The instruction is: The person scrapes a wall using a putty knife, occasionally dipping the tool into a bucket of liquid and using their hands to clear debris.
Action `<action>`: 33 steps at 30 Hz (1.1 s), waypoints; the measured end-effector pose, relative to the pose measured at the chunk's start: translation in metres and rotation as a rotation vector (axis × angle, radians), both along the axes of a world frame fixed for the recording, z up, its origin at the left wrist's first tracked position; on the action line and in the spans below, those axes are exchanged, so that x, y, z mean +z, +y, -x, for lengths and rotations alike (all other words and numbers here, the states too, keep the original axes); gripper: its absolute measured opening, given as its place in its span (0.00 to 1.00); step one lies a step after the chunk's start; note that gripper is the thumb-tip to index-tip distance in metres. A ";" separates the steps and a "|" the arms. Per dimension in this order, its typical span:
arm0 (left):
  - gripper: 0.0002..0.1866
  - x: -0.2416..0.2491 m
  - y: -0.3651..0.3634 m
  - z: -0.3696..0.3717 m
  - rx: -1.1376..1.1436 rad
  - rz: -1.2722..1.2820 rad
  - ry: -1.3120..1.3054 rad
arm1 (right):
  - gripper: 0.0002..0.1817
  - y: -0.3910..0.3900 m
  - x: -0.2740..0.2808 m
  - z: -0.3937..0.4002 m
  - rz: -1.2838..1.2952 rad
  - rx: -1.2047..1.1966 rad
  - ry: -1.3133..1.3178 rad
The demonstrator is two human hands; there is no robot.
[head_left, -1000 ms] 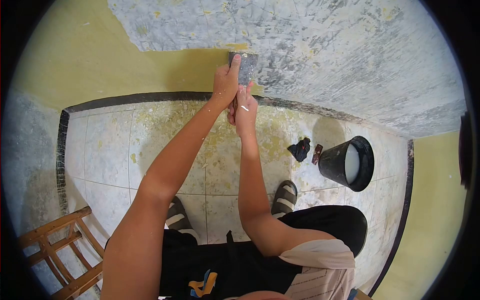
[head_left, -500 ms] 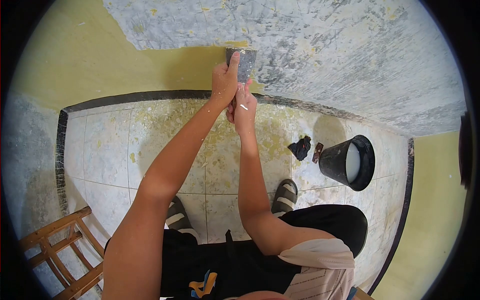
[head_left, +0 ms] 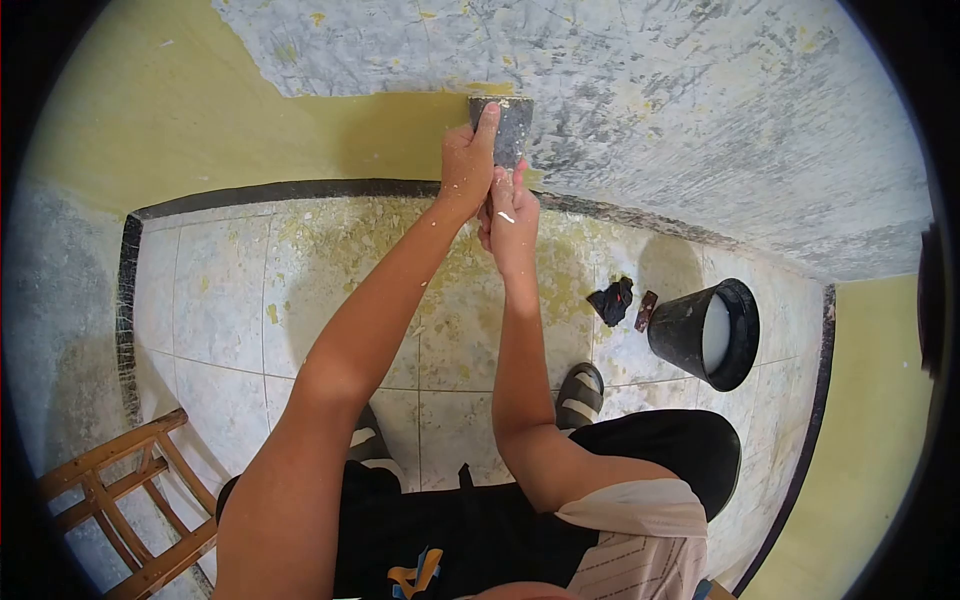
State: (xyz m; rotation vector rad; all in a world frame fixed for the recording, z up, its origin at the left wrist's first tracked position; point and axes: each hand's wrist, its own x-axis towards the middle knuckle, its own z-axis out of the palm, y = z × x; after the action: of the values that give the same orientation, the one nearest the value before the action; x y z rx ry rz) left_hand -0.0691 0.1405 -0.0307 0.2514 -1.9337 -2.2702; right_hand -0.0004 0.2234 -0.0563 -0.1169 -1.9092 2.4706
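A wide, flat grey scraper point(head_left: 512, 135) lies with its blade edge against the wall point(head_left: 640, 110), where yellow paint meets a bared grey-white patch. My left hand point(head_left: 468, 165) is closed on the scraper, its thumb stretched along the blade. Just below and to the right, my right hand point(head_left: 513, 222) wraps round the lower end, and the handle is mostly hidden by the fingers. A white paint flake sticks to the back of my right hand, and small specks dot both arms.
Paint flakes litter the tiled floor point(head_left: 340, 330). To the right stand a black bucket point(head_left: 680, 330) of cloudy liquid, a small brown block point(head_left: 646, 311) and a crumpled black rag point(head_left: 612, 301). A wooden ladder-like frame point(head_left: 125, 490) is at lower left. My sandalled feet are below.
Both hands and the scraper have shifted a little to the right in view, still against the wall. The whole view has also moved slightly, so the bucket and floor sit further right.
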 end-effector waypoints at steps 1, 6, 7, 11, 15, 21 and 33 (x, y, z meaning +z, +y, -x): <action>0.28 0.006 0.002 -0.002 -0.033 -0.150 -0.002 | 0.26 0.001 0.003 0.001 0.002 0.002 -0.003; 0.26 0.007 0.010 -0.002 -0.038 -0.325 -0.060 | 0.25 0.010 0.004 0.004 -0.166 -0.065 0.020; 0.26 0.004 0.012 0.001 -0.019 -0.367 -0.054 | 0.25 0.012 -0.001 0.008 -0.164 -0.067 0.015; 0.25 -0.003 0.012 0.004 -0.031 -0.410 -0.085 | 0.27 0.022 -0.005 0.015 -0.293 -0.081 0.061; 0.26 0.007 0.014 -0.002 -0.003 -0.360 -0.057 | 0.28 0.021 0.012 0.009 -0.168 -0.006 -0.059; 0.30 0.038 -0.007 -0.015 0.008 0.014 -0.027 | 0.25 -0.017 0.009 0.000 0.150 0.014 -0.077; 0.25 0.011 0.017 0.003 -0.012 -0.486 -0.023 | 0.22 0.023 0.006 0.019 -0.336 -0.109 0.062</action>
State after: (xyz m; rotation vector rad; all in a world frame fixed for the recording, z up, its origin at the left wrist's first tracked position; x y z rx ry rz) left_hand -0.0719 0.1579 -0.0193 0.3190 -1.3628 -2.7225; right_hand -0.0197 0.2465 -0.0507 -0.1329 -2.1908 2.0285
